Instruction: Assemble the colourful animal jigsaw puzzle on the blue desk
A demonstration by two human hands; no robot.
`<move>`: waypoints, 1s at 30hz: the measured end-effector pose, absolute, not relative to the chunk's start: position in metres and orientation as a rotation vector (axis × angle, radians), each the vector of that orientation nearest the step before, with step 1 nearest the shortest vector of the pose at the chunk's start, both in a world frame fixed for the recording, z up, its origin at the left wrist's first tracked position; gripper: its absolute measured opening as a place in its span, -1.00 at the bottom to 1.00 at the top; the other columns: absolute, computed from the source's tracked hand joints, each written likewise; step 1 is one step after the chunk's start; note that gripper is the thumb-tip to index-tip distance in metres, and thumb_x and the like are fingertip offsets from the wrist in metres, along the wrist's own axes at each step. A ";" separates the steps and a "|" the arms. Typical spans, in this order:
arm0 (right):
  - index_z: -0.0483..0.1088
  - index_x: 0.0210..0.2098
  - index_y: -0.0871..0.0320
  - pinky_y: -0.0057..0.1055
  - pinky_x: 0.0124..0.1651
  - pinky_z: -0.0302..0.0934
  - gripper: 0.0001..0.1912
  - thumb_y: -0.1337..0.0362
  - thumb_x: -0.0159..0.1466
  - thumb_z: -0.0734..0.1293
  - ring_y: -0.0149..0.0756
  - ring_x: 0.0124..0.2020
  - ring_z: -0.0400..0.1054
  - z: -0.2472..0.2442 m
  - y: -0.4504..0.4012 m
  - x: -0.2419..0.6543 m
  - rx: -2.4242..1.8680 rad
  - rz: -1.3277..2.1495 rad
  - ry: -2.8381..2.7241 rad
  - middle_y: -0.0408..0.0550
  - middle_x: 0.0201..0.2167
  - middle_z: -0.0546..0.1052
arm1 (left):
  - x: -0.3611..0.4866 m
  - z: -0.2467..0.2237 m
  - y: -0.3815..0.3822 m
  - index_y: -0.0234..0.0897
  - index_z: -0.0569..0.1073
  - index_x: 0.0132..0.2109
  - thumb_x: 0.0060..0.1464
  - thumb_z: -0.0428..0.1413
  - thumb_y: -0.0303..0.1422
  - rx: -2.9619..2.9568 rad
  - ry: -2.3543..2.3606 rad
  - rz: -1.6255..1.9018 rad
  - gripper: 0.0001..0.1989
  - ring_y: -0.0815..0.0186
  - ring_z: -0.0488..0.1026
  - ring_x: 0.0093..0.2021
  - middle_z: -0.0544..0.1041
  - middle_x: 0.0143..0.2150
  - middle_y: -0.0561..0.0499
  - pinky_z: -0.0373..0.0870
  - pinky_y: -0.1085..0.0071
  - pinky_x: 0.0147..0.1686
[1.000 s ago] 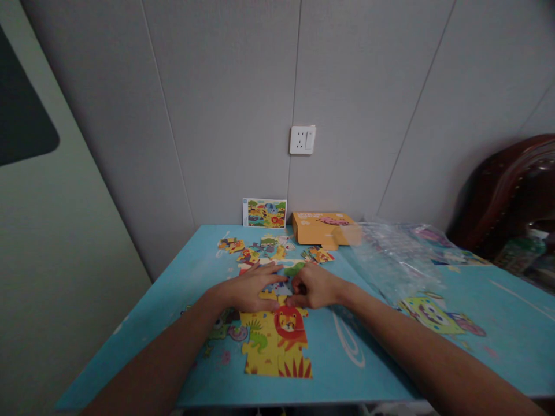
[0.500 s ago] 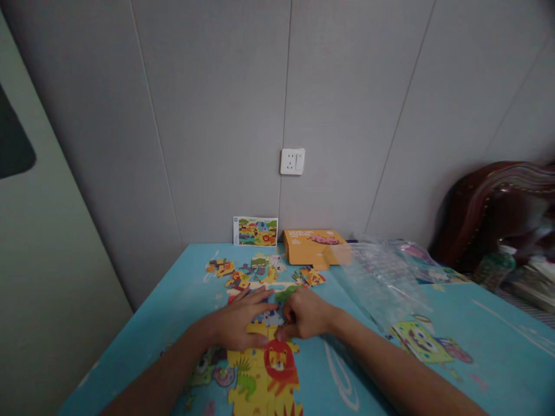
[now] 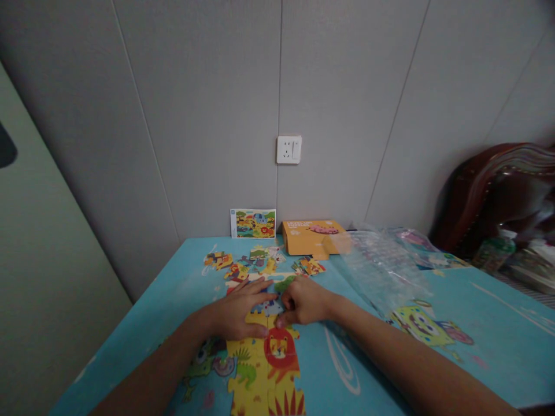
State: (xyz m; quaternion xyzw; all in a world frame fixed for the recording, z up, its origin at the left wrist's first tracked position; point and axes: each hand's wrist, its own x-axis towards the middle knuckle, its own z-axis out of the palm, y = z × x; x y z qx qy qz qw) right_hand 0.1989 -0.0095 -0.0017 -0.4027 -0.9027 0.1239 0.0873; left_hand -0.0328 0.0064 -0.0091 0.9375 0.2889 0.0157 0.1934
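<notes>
Joined puzzle pieces (image 3: pixel 255 375) with a lion, a green lizard and red spiky leaves form a strip at the front middle. My left hand (image 3: pixel 238 312) lies flat with spread fingers across the strip's upper left part. On its upper right edge rests my right hand (image 3: pixel 303 300), fingers curled in and thumb pointing left; whether a piece is under them is hidden. Beyond the hands are loose puzzle pieces (image 3: pixel 258 254), with another small pile (image 3: pixel 309 266) to the right. A picture card (image 3: pixel 254 223) leans against the wall.
An orange puzzle box (image 3: pixel 312 237) stands at the back by the wall. Clear plastic wrap (image 3: pixel 381 266) lies right of it on the blue tablecloth (image 3: pixel 173 283). A bottle (image 3: pixel 494 251) and a dark red carved chair (image 3: pixel 485 185) are at the far right.
The view has shifted slightly, so the wall socket, card and box appear higher. Both hands keep nearly the same pose and place on the puzzle.
</notes>
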 end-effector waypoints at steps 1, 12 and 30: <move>0.40 -0.62 0.19 -0.50 -0.54 -0.15 -0.58 -0.06 0.02 0.44 -0.51 -0.66 0.03 -0.002 -0.009 0.199 -1.194 0.380 -2.683 -0.24 -0.72 0.28 | -0.032 -0.008 0.006 -0.11 0.11 0.33 0.00 0.07 0.12 2.632 0.812 0.035 -0.18 -0.03 -0.18 0.38 -0.11 0.41 -0.13 -0.17 -0.01 0.30; 0.38 -0.63 0.20 -0.51 -0.54 -0.13 -0.60 0.00 0.05 0.45 -0.53 -0.66 0.06 -0.003 -0.009 0.200 -1.166 0.461 -2.669 -0.27 -0.71 0.28 | -0.028 -0.003 -0.001 -0.17 0.17 0.31 -0.03 0.12 0.09 2.599 0.881 0.024 -0.17 -0.05 -0.20 0.38 -0.09 0.41 -0.19 -0.20 0.00 0.30; 0.35 -0.65 0.18 -0.51 -0.55 -0.17 -0.62 0.03 0.05 0.44 -0.54 -0.68 0.02 -0.002 -0.023 0.188 -1.093 0.357 -2.701 -0.28 -0.74 0.24 | -0.027 -0.005 -0.003 -0.20 0.25 0.26 -0.04 0.14 0.05 2.598 0.850 0.068 -0.23 -0.09 -0.19 0.38 -0.07 0.40 -0.22 -0.18 -0.05 0.29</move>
